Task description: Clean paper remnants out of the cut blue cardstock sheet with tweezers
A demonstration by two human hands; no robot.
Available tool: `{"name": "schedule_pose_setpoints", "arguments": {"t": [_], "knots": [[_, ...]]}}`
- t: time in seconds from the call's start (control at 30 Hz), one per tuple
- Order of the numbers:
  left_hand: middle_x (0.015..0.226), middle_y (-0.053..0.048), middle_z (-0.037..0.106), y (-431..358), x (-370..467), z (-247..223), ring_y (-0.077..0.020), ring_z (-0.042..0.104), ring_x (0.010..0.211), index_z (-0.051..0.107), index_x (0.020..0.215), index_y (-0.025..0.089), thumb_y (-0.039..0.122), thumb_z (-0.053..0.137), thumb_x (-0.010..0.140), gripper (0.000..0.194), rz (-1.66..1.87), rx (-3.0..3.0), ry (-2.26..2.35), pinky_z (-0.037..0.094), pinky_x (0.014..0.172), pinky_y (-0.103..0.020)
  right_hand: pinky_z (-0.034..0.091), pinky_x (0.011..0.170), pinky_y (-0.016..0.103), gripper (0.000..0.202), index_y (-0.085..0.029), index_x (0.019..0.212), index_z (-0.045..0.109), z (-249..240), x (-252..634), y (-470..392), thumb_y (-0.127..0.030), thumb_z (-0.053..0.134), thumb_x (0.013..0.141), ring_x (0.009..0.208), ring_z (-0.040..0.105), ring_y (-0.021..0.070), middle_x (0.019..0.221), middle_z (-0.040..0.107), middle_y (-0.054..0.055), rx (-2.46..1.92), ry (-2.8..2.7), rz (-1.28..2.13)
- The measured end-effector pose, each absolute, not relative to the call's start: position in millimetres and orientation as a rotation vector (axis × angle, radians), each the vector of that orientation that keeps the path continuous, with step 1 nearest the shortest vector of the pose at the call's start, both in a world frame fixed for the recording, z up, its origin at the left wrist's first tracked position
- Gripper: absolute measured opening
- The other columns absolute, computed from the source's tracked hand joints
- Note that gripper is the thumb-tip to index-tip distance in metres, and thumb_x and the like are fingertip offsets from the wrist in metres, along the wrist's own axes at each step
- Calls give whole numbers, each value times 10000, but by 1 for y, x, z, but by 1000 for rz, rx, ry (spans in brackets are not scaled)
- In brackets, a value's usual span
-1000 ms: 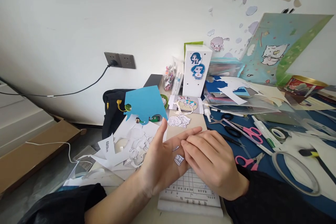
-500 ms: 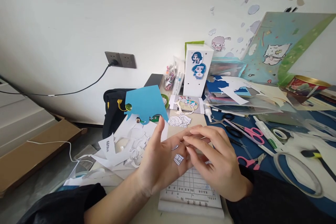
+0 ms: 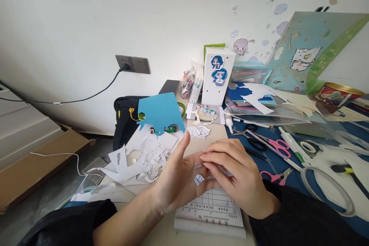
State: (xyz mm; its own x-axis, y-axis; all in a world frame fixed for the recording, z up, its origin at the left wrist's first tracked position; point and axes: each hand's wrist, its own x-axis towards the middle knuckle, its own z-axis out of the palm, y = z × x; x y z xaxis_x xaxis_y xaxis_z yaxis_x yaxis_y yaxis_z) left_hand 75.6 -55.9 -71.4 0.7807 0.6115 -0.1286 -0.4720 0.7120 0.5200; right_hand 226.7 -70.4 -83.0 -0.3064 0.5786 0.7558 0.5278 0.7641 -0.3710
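My left hand is palm up and open, thumb raised and fingers stretched out. A small white paper cutout with dark printed lines lies on its palm, and a thinner paper sliver rests just above it. Over the left fingers is my right hand, thumb and fingertips brought together in a pinch. Whatever sits between those fingertips is too small or hidden to make out. Beneath both hands lies a printed form pad with a grid. Beyond them are white line-drawn paper figures.
Paper scraps and a blue cut sheet lie to the left. On the blue mat at right are pink scissors, black scissors, a tape ring and a glue tube. Behind stands a white box.
My right hand has shifted slightly left and its fingers have drawn closer together. The left palm has tipped, and the paper cutout on it sits a little lower and farther right.
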Motion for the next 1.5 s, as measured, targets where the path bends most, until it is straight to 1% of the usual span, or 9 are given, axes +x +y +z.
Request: {"name": "schedule_pose_setpoints", "arguments": {"t": [0.33, 0.47, 0.6, 0.9, 1.0, 1.1, 1.17, 1.4, 1.5], "knots": [[774, -70, 573, -52, 76, -71, -146, 525, 760, 645, 964, 64, 661, 238, 863, 730, 617, 440, 255, 429, 778, -279, 435, 744, 342, 175, -173, 878, 593, -82, 231, -71, -17, 523, 843, 850, 570, 173, 907, 635, 47, -858, -1972, 95], [996, -118, 624, -50, 74, -69, -195, 535, 947, 590, 1158, 78, 668, 319, 843, 722, 701, 411, 357, 397, 875, -316, 435, 777, 340, 155, -167, 838, 586, -80, 231, -74, -24, 526, 836, 910, 546, 177, 935, 608, 55, -880, -1932, 193], [1254, -156, 550, -51, 74, -66, -264, 433, 1198, 509, 1271, 66, 659, 321, 849, 751, 834, 386, 406, 316, 1008, -357, 390, 884, 375, 117, -174, 807, 591, -81, 223, -82, -59, 577, 817, 1015, 509, 192, 1036, 594, 51, -860, -1987, 289], [1352, -142, 496, -53, 75, -63, -287, 358, 1304, 502, 1286, 75, 674, 259, 855, 777, 897, 387, 371, 258, 1087, -380, 291, 944, 425, 109, -215, 736, 596, -90, 207, -82, -141, 604, 816, 1168, 412, 242, 1192, 522, 25, -941, -2039, 178], [1366, -117, 489, -54, 75, -63, -265, 338, 1324, 507, 1284, 96, 667, 264, 861, 751, 860, 404, 314, 242, 1102, -362, 282, 960, 459, 113, -242, 912, 600, -93, 208, -81, -192, 621, 813, 1255, 337, 277, 1308, 425, 47, -995, -2046, 116], [1390, -90, 467, -56, 74, -63, -257, 310, 1342, 527, 1267, 121, 675, 276, 856, 735, 839, 413, 315, 241, 1105, -359, 268, 995, 509, 449, -242, 1204, 474, -95, 209, -79, -267, 658, 795, 1319, 253, 309, 1402, 300, 99, -1044, -2066, 60], [1396, -87, 459, -56, 74, -63, -268, 296, 1349, 529, 1266, 135, 681, 292, 849, 727, 827, 406, 333, 239, 1105, -382, 253, 1015, 542, 507, -244, 1243, 435, -95, 211, -79, -287, 664, 792, 1336, 218, 322, 1425, 261, 102, -1049, -2080, 58], [1386, -124, 464, -55, 74, -65, -275, 258, 1365, 519, 1270, 95, 675, 323, 843, 746, 854, 388, 315, 249, 1100, -386, 279, 1030, 530, 86, -231, 908, 607, -83, 217, -85, -201, 553, 849, 1297, 293, 295, 1343, 376, 54, -924, -1988, 272], [1376, -147, 471, -55, 74, -64, -280, 279, 1355, 492, 1292, 72, 662, 294, 859, 758, 874, 388, 321, 280, 1083, -393, 276, 1014, 510, 113, -226, 818, 632, -83, 217, -88, -145, 557, 843, 1276, 311, 294, 1310, 434, 34, -892, -2035, 239]]}}
